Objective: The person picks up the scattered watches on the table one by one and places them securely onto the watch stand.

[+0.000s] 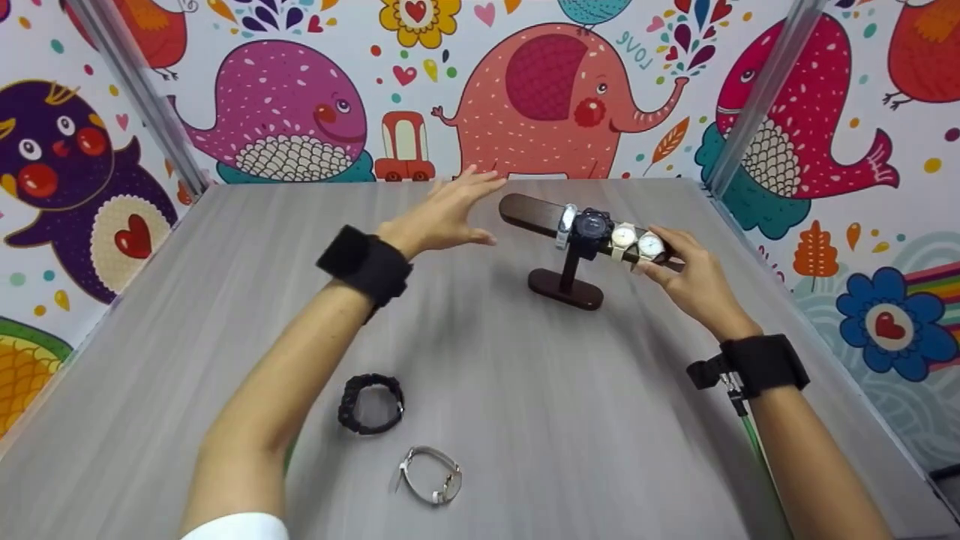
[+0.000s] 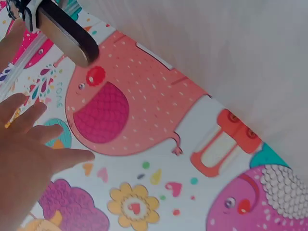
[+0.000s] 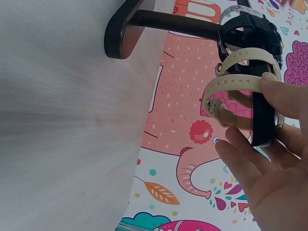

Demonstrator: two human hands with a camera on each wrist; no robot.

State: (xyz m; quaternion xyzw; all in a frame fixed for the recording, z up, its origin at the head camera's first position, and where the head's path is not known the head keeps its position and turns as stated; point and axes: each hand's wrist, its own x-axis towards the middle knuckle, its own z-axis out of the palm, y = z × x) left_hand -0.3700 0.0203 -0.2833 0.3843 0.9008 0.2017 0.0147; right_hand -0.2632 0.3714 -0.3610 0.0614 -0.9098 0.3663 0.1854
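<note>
A dark brown watch stand (image 1: 529,212) stands upright on the table, its bar slanting down to the right. Along the bar sit a silver watch (image 1: 565,227), a black watch (image 1: 591,226), a cream-strapped watch (image 1: 623,238) and another cream-strapped watch (image 1: 650,246) nearest the right end. My right hand (image 1: 703,283) pinches this outermost watch around the bar end; in the right wrist view the thumb touches its strap (image 3: 236,83), with fingers behind the bar. Left of the stand, my left hand (image 1: 448,215) hovers with fingers spread, touching nothing.
A black watch (image 1: 348,409) lies on the grey table (image 1: 525,450) by the left forearm. Nearer the front is a thin-strapped watch (image 1: 451,486). Cartoon-printed walls (image 1: 465,90) border the table at the back and both sides.
</note>
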